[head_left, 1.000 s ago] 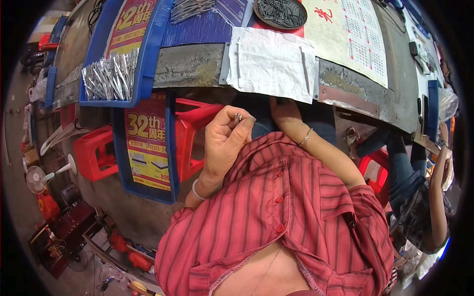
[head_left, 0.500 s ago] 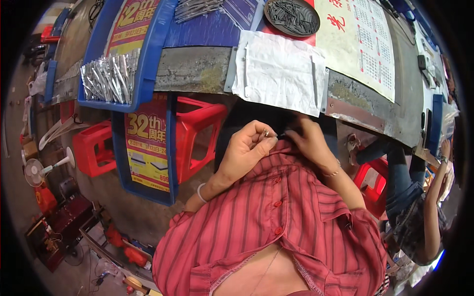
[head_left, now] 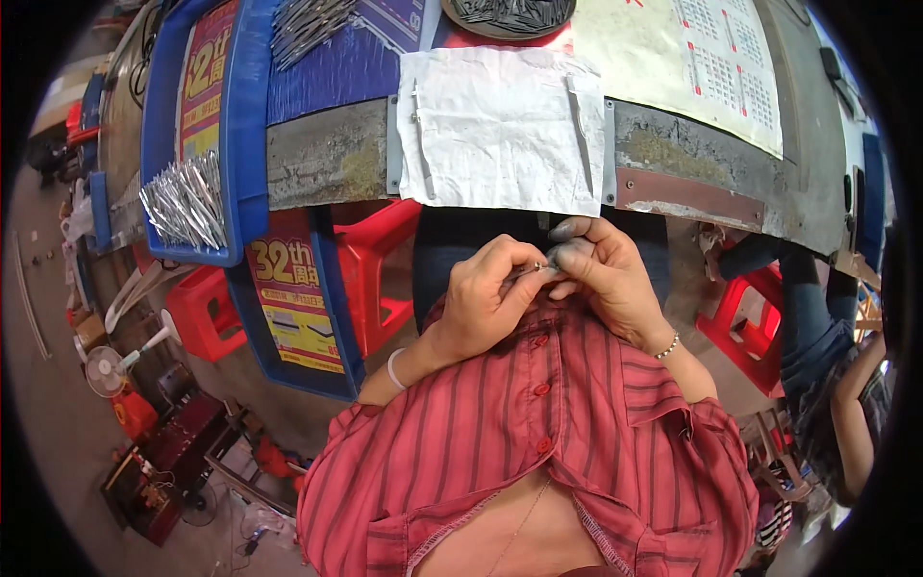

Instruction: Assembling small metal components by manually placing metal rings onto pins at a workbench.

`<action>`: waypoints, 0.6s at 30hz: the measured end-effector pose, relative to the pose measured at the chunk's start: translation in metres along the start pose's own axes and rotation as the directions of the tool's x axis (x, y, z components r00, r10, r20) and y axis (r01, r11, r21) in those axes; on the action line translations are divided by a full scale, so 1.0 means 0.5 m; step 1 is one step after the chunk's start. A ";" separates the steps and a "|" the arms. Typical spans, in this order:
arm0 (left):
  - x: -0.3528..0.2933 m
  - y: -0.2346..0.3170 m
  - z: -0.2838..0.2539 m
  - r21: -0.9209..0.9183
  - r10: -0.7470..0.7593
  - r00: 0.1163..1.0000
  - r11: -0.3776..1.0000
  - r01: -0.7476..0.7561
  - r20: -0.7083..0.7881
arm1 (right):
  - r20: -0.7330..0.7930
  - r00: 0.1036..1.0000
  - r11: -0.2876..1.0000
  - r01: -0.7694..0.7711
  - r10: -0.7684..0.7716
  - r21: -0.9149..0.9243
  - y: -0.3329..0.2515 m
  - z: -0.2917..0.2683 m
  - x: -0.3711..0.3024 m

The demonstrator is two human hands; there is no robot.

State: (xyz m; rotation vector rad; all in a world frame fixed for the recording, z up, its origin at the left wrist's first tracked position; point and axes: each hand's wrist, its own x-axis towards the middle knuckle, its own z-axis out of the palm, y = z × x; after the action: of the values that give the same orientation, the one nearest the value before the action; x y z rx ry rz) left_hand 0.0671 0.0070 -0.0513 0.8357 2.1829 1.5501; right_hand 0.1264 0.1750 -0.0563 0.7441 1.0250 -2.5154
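Over my lap, just in front of the bench edge, my two hands meet at the fingertips. My left hand [head_left: 488, 290] is closed in a pinch on a small shiny metal piece [head_left: 539, 266], most of it hidden by the fingers. Against it my right hand [head_left: 615, 279] is closed too, its thumb and fingertips darkened with grime. Whatever lies between the right fingers is hidden. Beyond the hands, a creased white cloth [head_left: 500, 135] hangs slightly over the bench edge, with a thin grey strip [head_left: 584, 135] along its right side and another along its left.
At left, a blue tray [head_left: 247, 144] holds many slim silver metal pieces [head_left: 185, 204]; another blue tray [head_left: 351, 375] sits lower beside red stools [head_left: 375, 279]. A dark bowl [head_left: 510, 29] of dark slim pieces stands at the back. Another person [head_left: 817, 365] sits at far right.
The view has shifted, so the bench appears further left. My right hand has turned and come up against the left fingertips. The left hand keeps its pinch on the metal piece.
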 end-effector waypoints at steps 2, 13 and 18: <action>-0.007 0.008 0.001 -0.368 -0.266 0.962 0.891 0.267 0.054 | -0.037 0.999 1.000 0.005 -0.005 0.010 -0.004 0.006 -0.009; 0.000 0.019 0.012 -0.378 -0.126 0.989 0.922 0.087 -0.079 | 0.012 0.947 0.921 0.314 -0.320 -0.231 0.001 0.027 -0.020; 0.008 0.015 0.012 -0.239 0.034 0.996 0.970 -0.053 -0.082 | -0.049 0.885 0.859 0.434 -0.463 -0.271 0.006 0.045 -0.010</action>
State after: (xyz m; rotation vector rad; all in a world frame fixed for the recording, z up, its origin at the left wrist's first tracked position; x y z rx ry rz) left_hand 0.0695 0.0156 -0.0461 0.7611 1.9846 1.8526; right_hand 0.1240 0.1574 -0.0417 0.6307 1.6978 -2.6557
